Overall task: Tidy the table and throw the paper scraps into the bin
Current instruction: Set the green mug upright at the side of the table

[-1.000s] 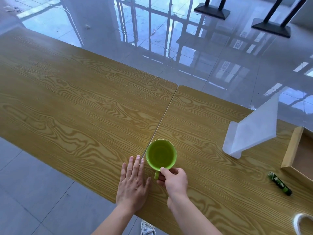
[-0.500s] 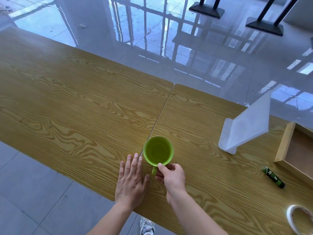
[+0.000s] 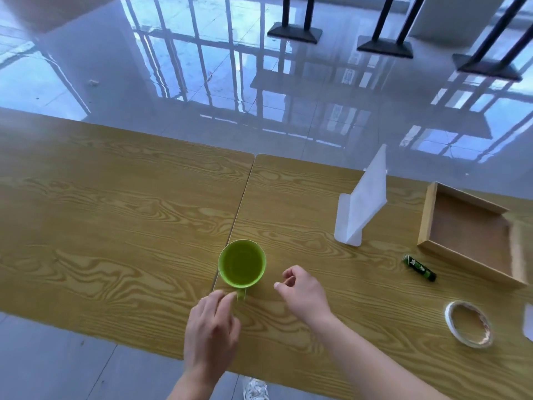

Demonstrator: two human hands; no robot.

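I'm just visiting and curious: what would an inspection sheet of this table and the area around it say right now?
Surface: two wood-grain tables pushed together, seam under the green mug.
Job's things: no paper scraps or bin seen; a white sheet edge at the right border.
Clutter: green mug, empty; white folded stand; shallow wooden tray, empty; small green tube; tape roll.
Hands: left hand, fingers near the mug handle, contact unclear; right hand loosely curled, holding nothing.
Cables: nothing seen.
Surroundings: glossy tiled floor, black stand bases, a shoe below the table edge.
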